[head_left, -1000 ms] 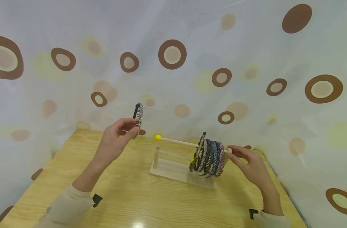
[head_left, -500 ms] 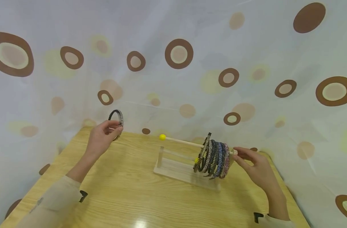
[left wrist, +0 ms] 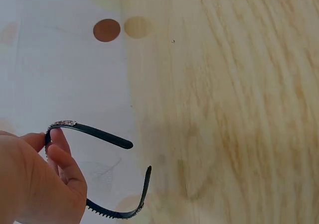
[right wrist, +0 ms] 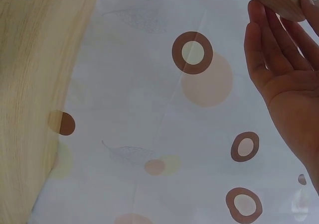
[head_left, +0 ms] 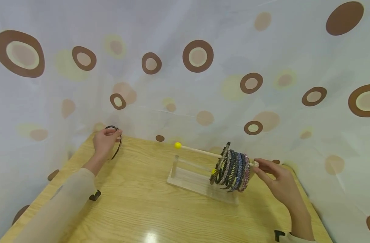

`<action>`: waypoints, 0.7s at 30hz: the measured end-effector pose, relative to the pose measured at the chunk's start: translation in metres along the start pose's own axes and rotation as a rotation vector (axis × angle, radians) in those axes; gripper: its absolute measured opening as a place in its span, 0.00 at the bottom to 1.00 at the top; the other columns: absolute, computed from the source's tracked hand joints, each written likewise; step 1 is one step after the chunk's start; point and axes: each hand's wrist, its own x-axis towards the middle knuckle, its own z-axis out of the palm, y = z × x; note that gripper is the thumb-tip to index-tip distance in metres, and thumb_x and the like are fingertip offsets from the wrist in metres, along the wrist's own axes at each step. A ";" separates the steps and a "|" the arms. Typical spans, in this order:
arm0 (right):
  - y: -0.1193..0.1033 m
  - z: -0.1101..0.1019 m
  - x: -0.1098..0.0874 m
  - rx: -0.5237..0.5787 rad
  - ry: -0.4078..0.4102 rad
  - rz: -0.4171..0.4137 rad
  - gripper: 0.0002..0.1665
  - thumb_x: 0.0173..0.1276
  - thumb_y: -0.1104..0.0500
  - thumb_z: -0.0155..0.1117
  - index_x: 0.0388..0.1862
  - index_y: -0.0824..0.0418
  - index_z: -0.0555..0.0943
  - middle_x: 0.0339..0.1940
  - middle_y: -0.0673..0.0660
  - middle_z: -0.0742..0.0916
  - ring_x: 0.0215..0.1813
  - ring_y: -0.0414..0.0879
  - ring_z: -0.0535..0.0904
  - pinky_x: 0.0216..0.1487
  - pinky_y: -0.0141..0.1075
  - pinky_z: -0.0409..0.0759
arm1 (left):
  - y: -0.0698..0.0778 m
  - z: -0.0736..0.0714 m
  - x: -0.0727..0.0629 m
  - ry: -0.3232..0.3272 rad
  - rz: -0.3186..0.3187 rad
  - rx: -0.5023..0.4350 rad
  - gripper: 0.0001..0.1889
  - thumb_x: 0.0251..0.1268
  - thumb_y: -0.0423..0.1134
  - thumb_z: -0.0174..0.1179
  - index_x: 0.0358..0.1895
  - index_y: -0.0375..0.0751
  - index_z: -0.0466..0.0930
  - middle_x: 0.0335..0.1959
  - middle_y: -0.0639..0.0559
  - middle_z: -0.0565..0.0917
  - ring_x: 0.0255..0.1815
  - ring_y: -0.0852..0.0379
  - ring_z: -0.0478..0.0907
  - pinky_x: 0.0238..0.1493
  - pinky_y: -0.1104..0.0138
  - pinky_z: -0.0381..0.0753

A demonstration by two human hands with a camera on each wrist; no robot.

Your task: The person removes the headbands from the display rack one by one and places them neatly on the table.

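I judge this a transfer step: left hand (head_left: 103, 143) pinches headband (left wrist: 102, 135), right hand (head_left: 277, 180) pinches rod end (head_left: 256, 164); next move likely requires controlled lowering.

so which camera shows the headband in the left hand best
The left wrist view: the headband appears large, with both ends and some comb teeth visible, though the left hand hides part of it. The head view shows it small and thin, also partly covered by that hand. The right wrist view doesn't show it.
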 end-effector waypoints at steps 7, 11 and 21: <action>0.001 0.003 0.001 0.026 0.009 -0.014 0.22 0.75 0.60 0.67 0.66 0.60 0.81 0.53 0.54 0.87 0.49 0.28 0.80 0.47 0.20 0.76 | -0.016 0.010 0.019 0.109 -0.043 -0.048 0.20 0.70 0.45 0.68 0.54 0.32 0.81 0.42 0.45 0.86 0.27 0.63 0.85 0.39 0.71 0.83; 0.000 0.006 0.004 0.021 0.028 -0.025 0.21 0.74 0.60 0.68 0.64 0.61 0.82 0.51 0.54 0.87 0.48 0.28 0.81 0.48 0.19 0.75 | -0.024 0.006 0.032 0.132 -0.082 -0.025 0.20 0.71 0.46 0.67 0.56 0.34 0.80 0.44 0.44 0.86 0.30 0.62 0.85 0.39 0.71 0.81; -0.002 0.006 0.000 0.019 0.038 -0.010 0.22 0.73 0.61 0.69 0.64 0.55 0.83 0.47 0.53 0.88 0.47 0.27 0.81 0.45 0.19 0.75 | -0.050 -0.001 0.055 0.129 -0.264 -0.162 0.18 0.74 0.38 0.63 0.60 0.32 0.76 0.47 0.44 0.80 0.35 0.57 0.83 0.34 0.70 0.82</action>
